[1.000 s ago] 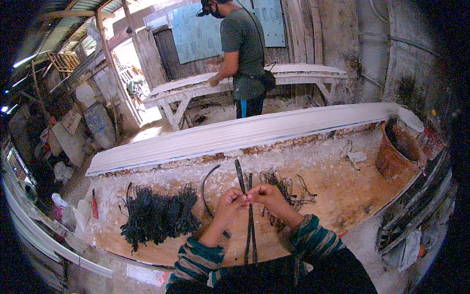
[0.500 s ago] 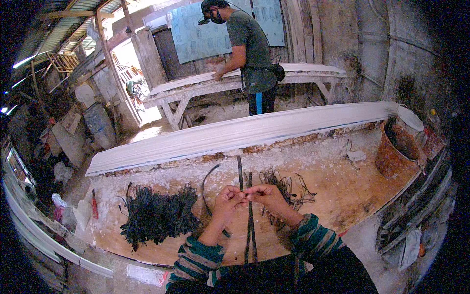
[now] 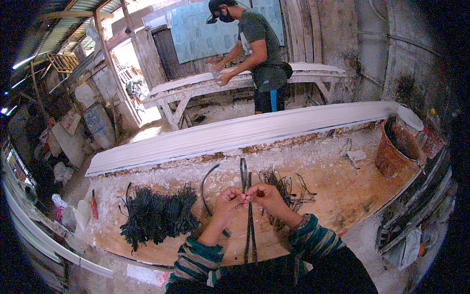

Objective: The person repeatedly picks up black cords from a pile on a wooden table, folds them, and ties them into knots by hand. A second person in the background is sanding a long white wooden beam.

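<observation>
My left hand (image 3: pixel 231 200) and my right hand (image 3: pixel 264 195) meet over the middle of the worktable, fingertips pinched together on a thin black strap (image 3: pixel 250 225). Above the fingers the strap forms a narrow loop, and below them two lengths run down toward my body. Left of my hands lies a thick bundle of black cords (image 3: pixel 159 215). A separate curved black strip (image 3: pixel 205 188) rests between that bundle and my left hand, partly behind the forearm. Beyond my right hand is a loose tangle of thin black cords (image 3: pixel 289 191).
A long white plaster molding (image 3: pixel 235 132) spans the table's far side. A rusty bucket (image 3: pixel 395 152) stands at the right end. A red-handled tool (image 3: pixel 94 205) lies at the left edge. Across the room a person (image 3: pixel 259 49) works at a second bench (image 3: pixel 181 93).
The strap's upper part has turned and now shows as a loop; my hands have barely moved. The person opposite has shifted right, and both their hands now show over the bench.
</observation>
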Demonstrator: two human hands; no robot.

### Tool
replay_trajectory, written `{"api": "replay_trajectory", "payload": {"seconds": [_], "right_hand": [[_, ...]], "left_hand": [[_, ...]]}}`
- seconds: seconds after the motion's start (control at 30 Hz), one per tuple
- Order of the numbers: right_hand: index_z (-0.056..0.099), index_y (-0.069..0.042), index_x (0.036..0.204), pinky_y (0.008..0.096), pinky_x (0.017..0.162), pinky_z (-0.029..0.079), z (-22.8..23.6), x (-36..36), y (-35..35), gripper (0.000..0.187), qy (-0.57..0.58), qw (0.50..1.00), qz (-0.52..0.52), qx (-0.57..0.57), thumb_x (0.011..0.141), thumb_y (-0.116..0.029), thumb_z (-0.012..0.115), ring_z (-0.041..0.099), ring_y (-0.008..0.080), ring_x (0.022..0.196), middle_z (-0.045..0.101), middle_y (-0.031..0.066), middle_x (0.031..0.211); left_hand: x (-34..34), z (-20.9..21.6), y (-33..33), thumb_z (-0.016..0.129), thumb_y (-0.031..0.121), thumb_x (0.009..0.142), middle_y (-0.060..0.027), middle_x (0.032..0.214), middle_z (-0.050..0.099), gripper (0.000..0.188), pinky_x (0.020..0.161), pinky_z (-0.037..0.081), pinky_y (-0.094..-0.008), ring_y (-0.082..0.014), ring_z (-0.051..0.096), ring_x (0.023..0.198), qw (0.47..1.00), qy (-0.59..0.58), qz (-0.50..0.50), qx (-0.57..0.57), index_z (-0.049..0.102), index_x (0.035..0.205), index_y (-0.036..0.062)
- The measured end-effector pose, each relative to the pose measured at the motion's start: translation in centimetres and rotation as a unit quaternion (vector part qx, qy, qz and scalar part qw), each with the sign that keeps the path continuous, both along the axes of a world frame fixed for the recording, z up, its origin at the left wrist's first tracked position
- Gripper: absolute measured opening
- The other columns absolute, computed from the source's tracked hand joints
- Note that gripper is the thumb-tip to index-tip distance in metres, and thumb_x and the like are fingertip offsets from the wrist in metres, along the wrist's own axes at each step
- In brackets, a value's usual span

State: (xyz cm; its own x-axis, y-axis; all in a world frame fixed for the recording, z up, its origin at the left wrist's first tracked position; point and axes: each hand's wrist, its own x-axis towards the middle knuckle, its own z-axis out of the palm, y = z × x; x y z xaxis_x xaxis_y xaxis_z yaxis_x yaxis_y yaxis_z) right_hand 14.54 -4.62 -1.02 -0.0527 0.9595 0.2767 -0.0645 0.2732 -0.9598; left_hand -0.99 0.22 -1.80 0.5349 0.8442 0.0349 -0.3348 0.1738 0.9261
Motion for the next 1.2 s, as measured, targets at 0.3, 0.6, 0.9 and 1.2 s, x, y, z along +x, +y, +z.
{"api": "replay_trajectory", "payload": {"seconds": [0.3, 0.6, 0.9, 1.2], "right_hand": [[0.055, -0.005, 0.081, 0.0323, 0.064, 0.044, 0.7, -0.6, -1.1, 0.016, -0.314, 0.876, -0.206, 0.303, 0.067, 0.0, 0.06, 0.055, 0.0265, 0.074, 0.056, 0.0109, 0.082], [0.051, -0.005, 0.086, 0.036, 0.071, 0.044, 2.2, -1.1, -2.1, 0.025, -0.379, 0.86, -0.118, 0.32, 0.064, 0.006, 0.055, 0.053, 0.0302, 0.086, 0.055, 0.0131, 0.094], [0.05, -0.005, 0.088, 0.0354, 0.073, 0.044, 1.6, -1.2, -1.8, 0.025, -0.337, 0.887, -0.122, 0.29, 0.066, 0.007, 0.053, 0.053, 0.0302, 0.086, 0.055, 0.0115, 0.091], [0.053, -0.004, 0.085, 0.0314, 0.069, 0.045, 2.1, -1.2, -2.1, 0.014, -0.283, 0.897, -0.187, 0.285, 0.073, -0.001, 0.057, 0.056, 0.025, 0.079, 0.058, 0.0106, 0.084]], "left_hand": [[0.0, 0.7, -0.4, 0.059, 0.005, 0.074, -0.0049, 0.075, 0.058, 0.009, 0.058, 0.047, -0.0238, -0.014, 0.057, 0.065, 0.999, -0.05, -0.007, -0.011, 0.052, 0.08, 0.0048], [-0.5, 0.7, 0.0, 0.063, 0.005, 0.071, -0.003, 0.071, 0.056, 0.023, 0.045, 0.041, -0.0174, -0.0084, 0.052, 0.055, 0.99, -0.096, -0.092, -0.054, 0.044, 0.083, 0.0114], [-0.6, -0.8, 0.9, 0.062, 0.006, 0.072, -0.006, 0.082, 0.056, 0.034, 0.053, 0.047, -0.0208, -0.0139, 0.057, 0.067, 0.988, -0.091, -0.102, -0.077, 0.041, 0.097, 0.0125], [-0.3, 1.4, -0.6, 0.059, 0.001, 0.073, -0.0086, 0.09, 0.057, 0.039, 0.061, 0.048, -0.0254, -0.0183, 0.058, 0.082, 0.991, -0.099, -0.073, -0.051, 0.038, 0.104, 0.0116]]}}
